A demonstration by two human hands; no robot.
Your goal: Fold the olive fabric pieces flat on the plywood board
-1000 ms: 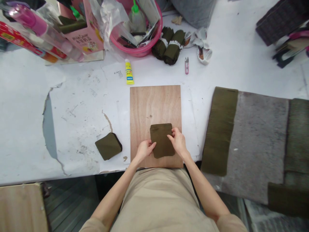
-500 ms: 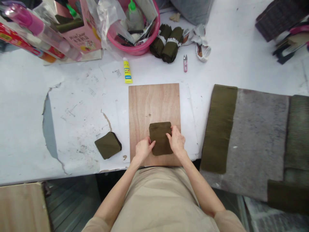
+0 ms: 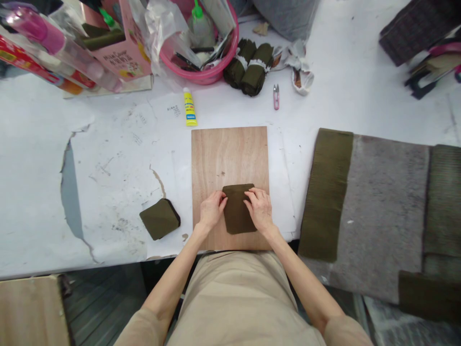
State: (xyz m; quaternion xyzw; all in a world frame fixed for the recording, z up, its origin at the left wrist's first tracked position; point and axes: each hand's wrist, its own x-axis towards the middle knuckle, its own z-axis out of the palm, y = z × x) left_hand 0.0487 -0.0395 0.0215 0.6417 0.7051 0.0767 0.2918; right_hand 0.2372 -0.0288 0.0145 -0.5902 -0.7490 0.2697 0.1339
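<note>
A dark olive fabric piece (image 3: 239, 214), roughly square and perhaps a stack, lies flat on the wooden board (image 3: 230, 151) in front of me. At its upper left edge, my left hand (image 3: 212, 210) is closed with thumb and fingertips pinching the side. My right hand (image 3: 260, 207) rests over the upper right part, its fingers bent and closed on the fabric near the edge. Left of the board, a stack of similar olive fabric pieces (image 3: 160, 219) sits tilted on the white table covering.
Beyond the board lie a yellow glue tube (image 3: 190, 109), pink thread snips (image 3: 276, 97) and two tied olive fabric bundles (image 3: 257, 69). A pink basket (image 3: 201, 75) holds bottles and tools. At right, olive ribbed strips (image 3: 327, 192) lie on a grey mat (image 3: 383, 206).
My left hand has slid slightly up along the fabric's left edge. My right hand has shifted from the right edge inward, its fingers now over the upper right part.
</note>
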